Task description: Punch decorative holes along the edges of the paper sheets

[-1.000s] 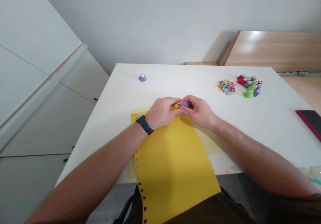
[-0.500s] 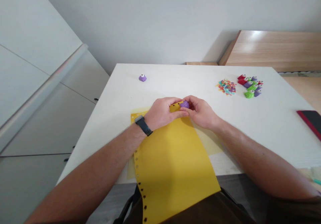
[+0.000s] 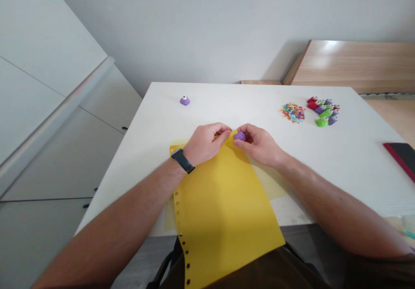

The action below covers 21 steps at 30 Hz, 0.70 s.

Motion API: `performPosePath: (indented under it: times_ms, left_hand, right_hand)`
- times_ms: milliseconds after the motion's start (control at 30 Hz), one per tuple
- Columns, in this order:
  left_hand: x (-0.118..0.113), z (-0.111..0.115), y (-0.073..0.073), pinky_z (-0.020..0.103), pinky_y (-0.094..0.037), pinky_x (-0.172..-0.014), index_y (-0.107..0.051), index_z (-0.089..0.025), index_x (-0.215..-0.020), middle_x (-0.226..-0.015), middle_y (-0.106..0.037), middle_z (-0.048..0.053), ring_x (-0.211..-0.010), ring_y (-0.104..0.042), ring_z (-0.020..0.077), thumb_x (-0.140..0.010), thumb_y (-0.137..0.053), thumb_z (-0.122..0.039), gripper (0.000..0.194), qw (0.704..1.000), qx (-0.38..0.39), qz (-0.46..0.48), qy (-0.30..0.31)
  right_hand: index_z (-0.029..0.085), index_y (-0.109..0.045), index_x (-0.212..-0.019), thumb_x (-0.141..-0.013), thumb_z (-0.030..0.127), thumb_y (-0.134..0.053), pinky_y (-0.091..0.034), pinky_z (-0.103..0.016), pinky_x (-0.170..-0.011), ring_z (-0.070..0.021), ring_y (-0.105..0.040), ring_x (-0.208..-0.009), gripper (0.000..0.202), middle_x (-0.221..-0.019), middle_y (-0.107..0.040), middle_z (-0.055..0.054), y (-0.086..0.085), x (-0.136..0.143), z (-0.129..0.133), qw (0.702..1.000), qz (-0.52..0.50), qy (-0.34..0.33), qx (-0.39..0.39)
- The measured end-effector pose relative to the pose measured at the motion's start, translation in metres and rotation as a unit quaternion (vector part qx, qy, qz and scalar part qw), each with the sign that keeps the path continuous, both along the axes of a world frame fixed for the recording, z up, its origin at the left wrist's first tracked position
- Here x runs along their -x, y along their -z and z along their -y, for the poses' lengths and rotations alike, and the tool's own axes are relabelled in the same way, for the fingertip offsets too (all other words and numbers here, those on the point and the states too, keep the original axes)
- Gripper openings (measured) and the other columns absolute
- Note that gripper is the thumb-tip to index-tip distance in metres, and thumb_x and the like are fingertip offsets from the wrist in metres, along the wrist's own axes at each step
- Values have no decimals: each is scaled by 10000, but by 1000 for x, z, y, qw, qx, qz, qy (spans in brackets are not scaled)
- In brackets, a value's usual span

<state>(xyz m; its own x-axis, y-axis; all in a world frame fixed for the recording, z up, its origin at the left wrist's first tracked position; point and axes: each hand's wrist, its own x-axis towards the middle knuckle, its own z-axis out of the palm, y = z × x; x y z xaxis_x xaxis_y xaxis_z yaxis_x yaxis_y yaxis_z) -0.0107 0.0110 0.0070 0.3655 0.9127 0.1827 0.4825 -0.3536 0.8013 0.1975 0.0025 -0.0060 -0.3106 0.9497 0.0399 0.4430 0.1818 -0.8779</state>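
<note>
A yellow sheet of paper (image 3: 223,198) lies over the table's front edge, with star-shaped holes along its left side. My left hand (image 3: 207,144) pinches the sheet's far edge between thumb and fingers; a dark watch is on that wrist. In my right hand (image 3: 259,144) is a small purple paper punch (image 3: 239,136), gripped at the far right corner of the sheet. Whether the paper sits inside the punch's slot I cannot tell. Under the yellow sheet, a paler yellow sheet (image 3: 270,185) sticks out on the right.
Another purple punch (image 3: 184,100) stands at the table's back left. Colourful paper bits (image 3: 293,112) form a pile at the back right, beside a cluster of red, green and purple punches (image 3: 324,112). A dark, red-edged object (image 3: 402,157) lies at the right edge of the white table (image 3: 129,168).
My left hand has drawn back slightly left from the purple punch, and its thumb has left the punch area. The holes at the far edge no longer show. My right hand keeps the punch.
</note>
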Motion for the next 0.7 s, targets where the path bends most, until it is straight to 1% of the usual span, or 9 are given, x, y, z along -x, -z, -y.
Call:
performPosePath:
  times_ms: [133, 333, 700]
  left_hand:
    - [1, -2, 1, 284, -525, -797, -728, -201, -1018, -998, -778, 27, -899, -707, 181, -982, -525, -394, 283, 1000, -6, -6, -9]
    - [1, -2, 2, 284, -523, -809, -723, -199, -1027, -998, -773, 31, -907, -707, 178, -983, -531, -395, 278, 1000, -8, 1, -18]
    - [0, 0, -1, 286, -530, -803, -716, -197, -1025, -1010, -775, 38, -902, -706, 186, -977, -530, -409, 285, 1000, -5, -1, -31]
  right_hand:
    - [193, -640, -1021, -832, 372, -693, -467, -280, -639, -145, -588, -702, 265, -844, -679, -12, 0, 1, 1, 1000, -4, -1, 5]
    - [187, -650, -1035, -826, 357, -700, -468, -272, -649, -142, -595, -713, 274, -858, -687, -15, -2, 1, 1, 1000, 4, 1, 1]
    - [192, -654, -1040, -830, 351, -691, -476, -273, -654, -145, -610, -715, 266, -861, -699, -17, 0, 1, 0, 1000, 7, 7, -2]
